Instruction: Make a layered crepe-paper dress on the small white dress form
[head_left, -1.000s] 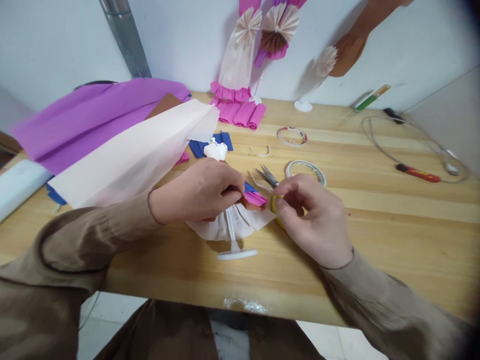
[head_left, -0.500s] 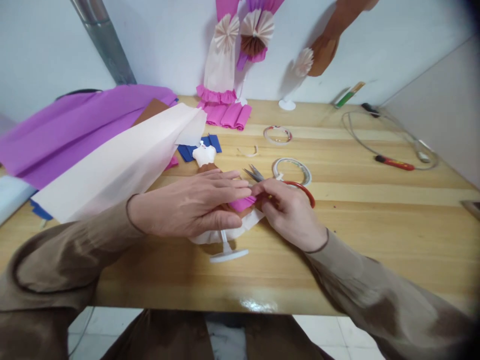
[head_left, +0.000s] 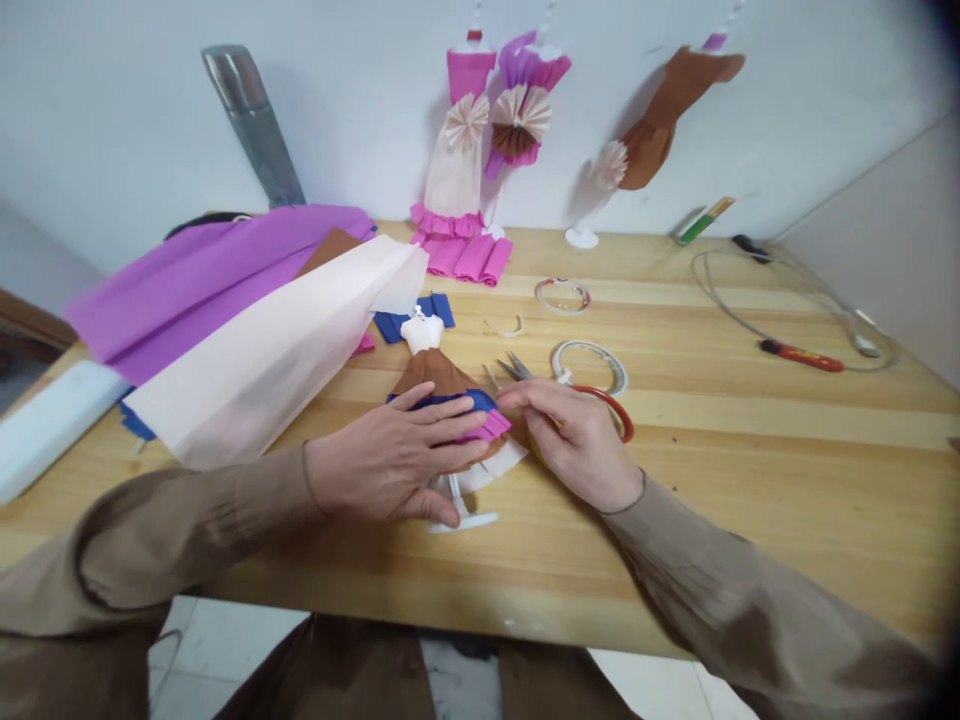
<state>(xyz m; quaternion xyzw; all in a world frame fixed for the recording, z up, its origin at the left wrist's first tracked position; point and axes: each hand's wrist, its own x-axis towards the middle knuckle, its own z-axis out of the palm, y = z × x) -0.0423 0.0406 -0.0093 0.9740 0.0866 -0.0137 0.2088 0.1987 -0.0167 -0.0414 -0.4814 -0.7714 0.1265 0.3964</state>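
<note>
I sit at a light wooden table (head_left: 750, 470) that stands against a plain white wall (head_left: 360, 90). A grey metal pipe (head_left: 255, 125) leans on the wall. Below me is a pale tiled floor (head_left: 225, 670).

Left hand (head_left: 390, 465): palm down, fingers stretched flat and spread, pointing right.
Right hand (head_left: 577, 440): fingers curled, thumb and forefinger pinched, tips close to the left fingertips.
Forearms: both sleeved, angled inward.
</note>
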